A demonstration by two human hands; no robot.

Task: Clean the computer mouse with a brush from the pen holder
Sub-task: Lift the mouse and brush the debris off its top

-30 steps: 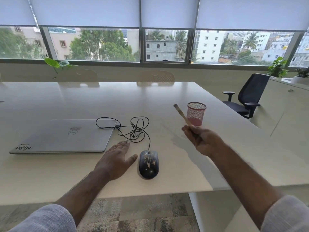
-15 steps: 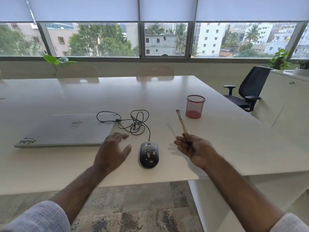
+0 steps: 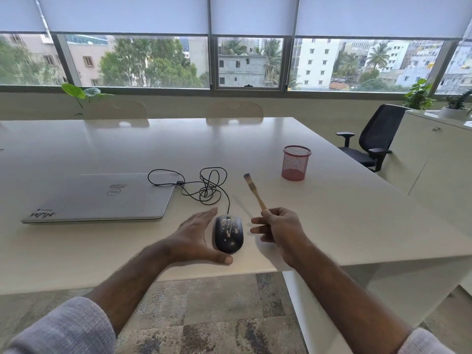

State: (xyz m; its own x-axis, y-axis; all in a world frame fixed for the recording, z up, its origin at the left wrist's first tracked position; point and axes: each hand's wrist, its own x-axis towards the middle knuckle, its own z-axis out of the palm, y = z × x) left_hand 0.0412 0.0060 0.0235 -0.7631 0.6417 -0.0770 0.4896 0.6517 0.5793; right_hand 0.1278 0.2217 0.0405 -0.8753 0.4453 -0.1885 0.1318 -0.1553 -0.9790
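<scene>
Head view: right hand (image 3: 281,229) clenches the brush (image 3: 255,191) — handle end hidden — while left hand (image 3: 196,238), fingers straight, flanks the mouse (image 3: 228,233).

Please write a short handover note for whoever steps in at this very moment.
Left hand: open, cupped beside the mouse, thumb at its near end; not gripping.
Right hand: holds the brush by its handle, bristles up, right of the mouse.
The mouse lies near the table's front edge, pale specks on top. The pen holder stands further back on the right.
Done: brush fetched.
Left: steady the mouse, brush it off.
</scene>
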